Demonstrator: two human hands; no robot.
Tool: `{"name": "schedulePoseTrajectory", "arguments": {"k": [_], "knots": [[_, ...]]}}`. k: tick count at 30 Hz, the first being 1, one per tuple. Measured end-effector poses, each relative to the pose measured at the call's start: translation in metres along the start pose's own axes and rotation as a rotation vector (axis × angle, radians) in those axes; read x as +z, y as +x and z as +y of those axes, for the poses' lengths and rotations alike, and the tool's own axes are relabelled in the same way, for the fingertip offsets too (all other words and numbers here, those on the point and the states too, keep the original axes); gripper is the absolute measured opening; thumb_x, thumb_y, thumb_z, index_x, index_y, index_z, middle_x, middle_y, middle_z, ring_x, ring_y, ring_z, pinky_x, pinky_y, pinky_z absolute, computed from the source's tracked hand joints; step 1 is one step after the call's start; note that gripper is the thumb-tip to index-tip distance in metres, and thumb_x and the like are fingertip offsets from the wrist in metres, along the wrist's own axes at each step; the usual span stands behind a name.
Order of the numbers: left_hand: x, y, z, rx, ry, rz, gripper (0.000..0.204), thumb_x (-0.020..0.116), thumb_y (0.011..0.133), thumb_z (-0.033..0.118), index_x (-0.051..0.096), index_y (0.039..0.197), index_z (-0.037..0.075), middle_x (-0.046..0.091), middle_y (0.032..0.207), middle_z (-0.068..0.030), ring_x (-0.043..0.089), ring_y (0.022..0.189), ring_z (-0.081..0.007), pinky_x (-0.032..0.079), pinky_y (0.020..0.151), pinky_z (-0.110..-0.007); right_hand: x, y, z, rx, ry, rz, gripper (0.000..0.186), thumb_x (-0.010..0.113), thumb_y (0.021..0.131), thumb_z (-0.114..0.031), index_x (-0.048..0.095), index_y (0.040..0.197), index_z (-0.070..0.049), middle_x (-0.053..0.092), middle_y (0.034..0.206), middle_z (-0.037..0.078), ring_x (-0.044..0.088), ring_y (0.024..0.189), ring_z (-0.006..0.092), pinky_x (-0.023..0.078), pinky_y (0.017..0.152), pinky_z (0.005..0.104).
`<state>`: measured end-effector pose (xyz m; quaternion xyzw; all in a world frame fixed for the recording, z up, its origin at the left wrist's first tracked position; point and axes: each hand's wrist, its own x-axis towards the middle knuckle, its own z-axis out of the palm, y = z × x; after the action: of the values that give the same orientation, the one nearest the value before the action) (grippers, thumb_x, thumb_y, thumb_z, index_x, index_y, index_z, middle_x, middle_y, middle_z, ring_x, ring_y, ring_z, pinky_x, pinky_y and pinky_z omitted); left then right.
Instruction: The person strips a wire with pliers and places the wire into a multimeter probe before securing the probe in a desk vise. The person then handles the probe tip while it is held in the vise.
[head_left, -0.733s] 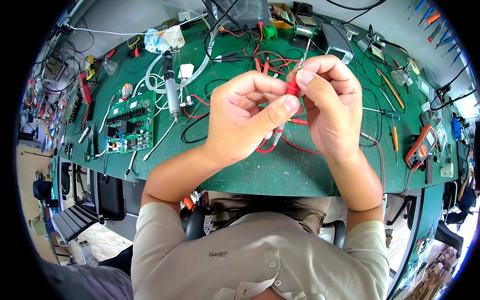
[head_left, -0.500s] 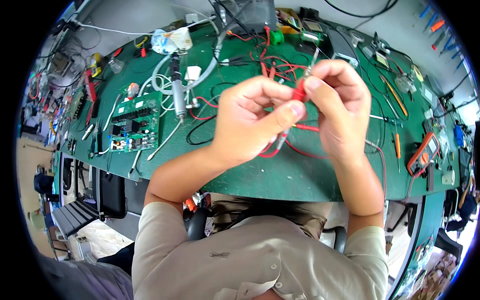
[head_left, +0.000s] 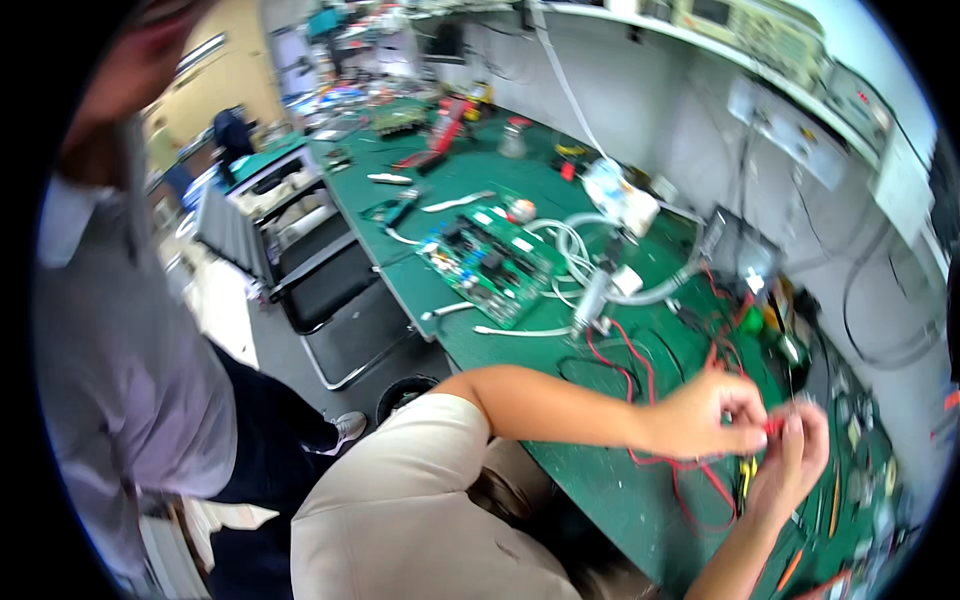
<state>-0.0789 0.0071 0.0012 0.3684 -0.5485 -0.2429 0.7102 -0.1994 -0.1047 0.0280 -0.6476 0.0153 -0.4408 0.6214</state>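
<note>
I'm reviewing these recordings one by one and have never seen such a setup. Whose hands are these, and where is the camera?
There is no machine: a person works with two bare hands. The view comes from a fisheye camera worn on the head, so straight edges bend. The left hand and right hand pinch a small red piece above a green workbench; blur hides its details. On the bench lie a green circuit board and red leads. Another person stands at the picture's left.
</note>
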Motion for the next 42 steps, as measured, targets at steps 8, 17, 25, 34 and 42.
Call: {"name": "schedulePoseTrajectory", "arguments": {"k": [8, 17, 25, 34, 42], "knots": [[-0.018, 0.004, 0.014, -0.135, -0.016, 0.190, 0.015, 0.068, 0.087, 0.007, 0.061, 0.096, -0.003, 0.069, 0.080, -0.0112, 0.051, 0.051, -0.0047, 0.041, 0.043, -0.019, 0.011, 0.050, -0.074, -0.411, -0.913, -0.483, 0.034, 0.057, 0.076, 0.004, 0.069, 0.108, -0.003, 0.057, 0.061, 0.004, 0.041, 0.049, 0.0080, 0.033, 0.047, 0.0243], [-0.029, 0.015, 0.006, -0.047, 0.066, 0.099, 0.017, 0.068, 0.087, 0.006, 0.062, 0.101, -0.003, 0.069, 0.088, -0.0111, 0.065, 0.076, -0.0115, 0.050, 0.061, -0.022, 0.006, 0.110, -0.161, 0.264, -0.810, -1.261, 0.038, 0.061, 0.086, -0.009, 0.057, 0.124, -0.010, 0.050, 0.056, 0.001, 0.036, 0.046, 0.0056, 0.028, 0.043, 0.0211], [-0.034, 0.012, 0.011, -0.035, -0.060, 0.080, 0.017, 0.069, 0.087, 0.010, 0.065, 0.100, -0.001, 0.068, 0.087, -0.0048, 0.062, 0.078, -0.0080, 0.052, 0.070, -0.023, -0.011, 0.117, -0.155, 0.584, -1.184, -1.077, 0.029, 0.066, 0.083, -0.012, 0.068, 0.109, 0.000, 0.058, 0.061, 0.002, 0.044, 0.052, 0.0051, 0.036, 0.049, 0.0224], [-0.035, 0.006, 0.040, -0.112, -0.146, -0.016, 0.016, 0.064, 0.091, 0.013, 0.056, 0.097, 0.000, 0.062, 0.082, -0.0029, 0.059, 0.070, -0.0067, 0.049, 0.062, -0.022, -0.040, 0.082, -0.045, -0.027, -0.164, -0.345, 0.040, 0.060, 0.091, -0.027, 0.048, 0.116, 0.002, 0.040, 0.076, 0.001, 0.040, 0.065, 0.0091, 0.035, 0.058, 0.0230], [-0.022, 0.013, 0.028, 0.047, -0.129, -0.043, 0.019, 0.061, 0.094, 0.018, 0.053, 0.097, 0.002, 0.058, 0.083, 0.0003, 0.052, 0.072, -0.0032, 0.045, 0.061, -0.020, 0.004, 0.043, -0.008, -0.114, -0.058, -0.380, 0.046, 0.068, 0.086, -0.032, 0.052, 0.112, 0.003, 0.052, 0.090, 0.006, 0.050, 0.078, 0.0124, 0.041, 0.068, 0.0237]]}}
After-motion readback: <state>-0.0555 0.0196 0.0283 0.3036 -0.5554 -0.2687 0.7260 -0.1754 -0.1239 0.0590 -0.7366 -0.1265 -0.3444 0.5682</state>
